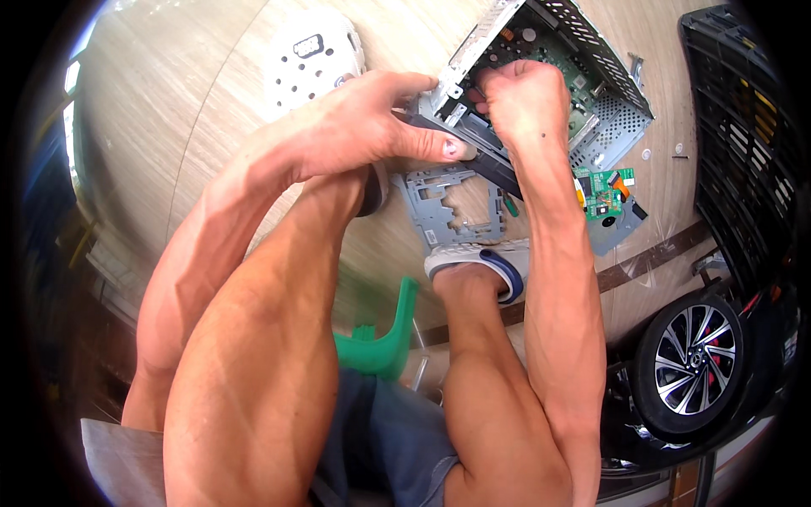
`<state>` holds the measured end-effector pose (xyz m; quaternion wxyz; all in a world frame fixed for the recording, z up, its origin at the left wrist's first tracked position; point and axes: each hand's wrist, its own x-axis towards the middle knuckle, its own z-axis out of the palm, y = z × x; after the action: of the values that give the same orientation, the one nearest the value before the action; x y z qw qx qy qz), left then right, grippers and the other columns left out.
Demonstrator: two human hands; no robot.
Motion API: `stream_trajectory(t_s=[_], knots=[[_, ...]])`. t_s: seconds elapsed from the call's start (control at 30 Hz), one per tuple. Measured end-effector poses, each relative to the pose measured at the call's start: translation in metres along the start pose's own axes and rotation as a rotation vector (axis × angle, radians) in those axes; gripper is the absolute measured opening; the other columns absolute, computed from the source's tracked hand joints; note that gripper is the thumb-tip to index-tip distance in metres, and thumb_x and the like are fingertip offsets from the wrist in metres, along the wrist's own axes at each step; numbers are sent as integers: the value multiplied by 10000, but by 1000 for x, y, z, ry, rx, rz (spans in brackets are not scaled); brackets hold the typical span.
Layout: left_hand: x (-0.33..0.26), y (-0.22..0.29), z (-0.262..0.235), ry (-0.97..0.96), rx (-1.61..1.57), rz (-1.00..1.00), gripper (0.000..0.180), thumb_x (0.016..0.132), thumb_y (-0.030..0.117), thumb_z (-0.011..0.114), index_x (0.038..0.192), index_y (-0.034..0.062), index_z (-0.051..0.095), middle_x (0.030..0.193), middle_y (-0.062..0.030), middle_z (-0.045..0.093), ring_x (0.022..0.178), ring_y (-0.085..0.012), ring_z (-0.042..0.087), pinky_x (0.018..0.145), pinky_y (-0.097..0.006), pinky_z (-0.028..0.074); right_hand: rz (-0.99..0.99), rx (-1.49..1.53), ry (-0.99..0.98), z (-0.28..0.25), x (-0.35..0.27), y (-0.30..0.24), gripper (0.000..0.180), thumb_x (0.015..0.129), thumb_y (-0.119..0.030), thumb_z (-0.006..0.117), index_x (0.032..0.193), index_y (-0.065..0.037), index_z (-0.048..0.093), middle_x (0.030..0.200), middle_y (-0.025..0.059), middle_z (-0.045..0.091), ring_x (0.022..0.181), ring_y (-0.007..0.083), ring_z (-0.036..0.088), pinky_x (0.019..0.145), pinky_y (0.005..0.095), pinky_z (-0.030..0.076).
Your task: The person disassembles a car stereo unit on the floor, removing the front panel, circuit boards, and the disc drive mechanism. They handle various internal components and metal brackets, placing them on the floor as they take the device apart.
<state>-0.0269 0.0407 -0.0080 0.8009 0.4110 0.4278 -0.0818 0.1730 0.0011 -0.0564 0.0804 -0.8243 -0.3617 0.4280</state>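
An opened metal computer case (610, 139) with perforated sides stands tilted on the floor beyond my feet. A green circuit board (583, 82) with small components shows inside it. My left hand (372, 118) grips the case's near left corner, index finger along the metal edge and thumb on the dark front strip. Reaching into the case, my right hand (530, 97) has its fingers curled together near the left inner side. Whatever they pinch is hidden by the hand.
Below the case lie a grey metal bracket (414, 203) and a small green board (601, 203) on a grey plate. A loose white clog (312, 63) is at upper left. A green plastic stool (384, 355) is under me. A toy-like black vehicle wheel (694, 359) and black slatted panel (752, 127) stand right.
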Motion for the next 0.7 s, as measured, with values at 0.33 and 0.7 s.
stream_trajectory(t_s=[0.33,0.7], knots=[[1,-2,1,-8,-47,3,680,904,256,828,1429,-66,540,1244,-111,702,1168,-175,623,1059,-329,471,55,-48,9,-4,-4,-13,238,758,-171,692,838,38,774,904,301,732,913,473,720,902,475,563],[0,-2,0,-15,-36,2,644,913,228,815,1419,-67,546,1246,-116,699,1175,-178,622,1070,-330,468,13,-48,16,0,-4,-12,247,743,-148,702,852,62,772,887,321,721,908,464,730,895,461,572]])
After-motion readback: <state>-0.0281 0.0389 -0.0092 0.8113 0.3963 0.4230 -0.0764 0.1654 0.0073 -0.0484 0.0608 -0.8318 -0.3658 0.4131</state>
